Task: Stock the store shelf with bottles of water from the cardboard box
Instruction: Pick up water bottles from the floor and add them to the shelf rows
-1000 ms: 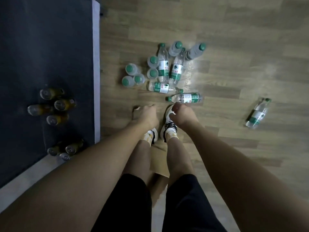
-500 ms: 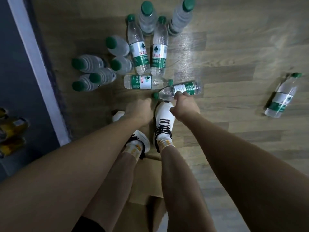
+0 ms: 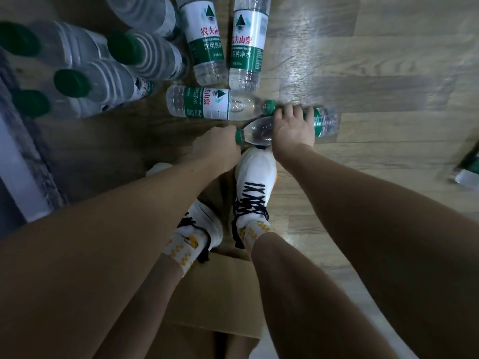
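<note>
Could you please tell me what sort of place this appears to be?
Probably a shop floor during restocking: many identical green-capped water bottles lie and stand on wood-look flooring, with a cardboard box at the person's feet.

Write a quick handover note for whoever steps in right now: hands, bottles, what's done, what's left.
Right hand grips the nearest lying bottle around its middle.
Left hand, fingers curled, is at that bottle's green cap; contact unclear.
Other bottles lie or stand on the wood floor.
Cardboard box lies underfoot.
Shelf not in view; all bottles in view remain to be shelved.
</note>
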Motion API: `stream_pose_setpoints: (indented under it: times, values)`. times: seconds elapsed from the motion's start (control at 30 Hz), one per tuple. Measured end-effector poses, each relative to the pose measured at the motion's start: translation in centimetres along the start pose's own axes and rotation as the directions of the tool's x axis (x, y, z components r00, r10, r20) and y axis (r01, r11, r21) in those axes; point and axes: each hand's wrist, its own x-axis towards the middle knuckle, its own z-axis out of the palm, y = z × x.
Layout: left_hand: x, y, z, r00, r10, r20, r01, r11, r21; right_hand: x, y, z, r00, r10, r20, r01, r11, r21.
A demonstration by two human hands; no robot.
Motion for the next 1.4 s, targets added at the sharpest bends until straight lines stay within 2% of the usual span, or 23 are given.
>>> stream_pose_setpoints:
  times: [0.1,0.2,0.3,0.43,0.63,0.8,0.93,1.07,1.2,1.4]
  values:
    - [0.5,-0.8,0.1,1.000,0.010,-0.003,-0.010,1.000,0.014,0.8,0.7,0.0,1.000,-0.018,0.010,0.018,1.000,0.025]
    - [-0.7,-1.3,0.0,1.000,0.008,-0.021,-0.007,0.999,0.033,-1.1,1.2,-0.1,0.993,-0.005,0.119,-0.019,0.980,0.198]
    - [-3.7,-1.4,-1.3,1.000,0.008,-0.025,-0.007,0.999,0.045,-5.2,0.9,-1.5,0.991,-0.017,0.135,-0.021,0.961,0.275]
    - [-8.8,-1.0,-4.8,0.999,0.021,-0.041,-0.019,0.999,0.051,-10.7,0.3,-6.1,0.987,-0.055,0.149,0.008,0.955,0.296]
    - [-18.9,-0.1,-12.4,0.995,-0.051,-0.082,0.050,0.999,-0.019,-19.8,-0.5,-17.0,0.996,-0.069,0.064,0.051,0.966,0.255]
    - [-31.0,0.8,-22.0,0.990,-0.097,-0.103,0.089,0.993,-0.076,-30.1,-0.8,-29.5,0.996,-0.082,-0.043,0.090,0.966,0.242]
    - [-41.6,1.6,-30.9,0.984,-0.080,-0.157,0.059,0.990,-0.131,-39.0,-1.4,-39.8,0.986,-0.075,-0.147,0.115,0.950,0.291]
    - [-50.8,1.7,-39.7,0.966,-0.034,-0.255,0.008,0.995,-0.101,-46.6,-3.1,-50.2,0.951,-0.089,-0.295,0.186,0.929,0.320]
    - [-59.1,1.1,-47.0,0.911,-0.022,-0.413,-0.023,0.994,-0.103,-52.4,-5.2,-59.2,0.881,-0.086,-0.465,0.276,0.892,0.358]
    - [-69.1,-0.7,-55.4,0.775,-0.100,-0.624,-0.019,0.983,-0.181,-57.9,-7.9,-70.4,0.701,-0.231,-0.674,0.472,0.860,0.196]
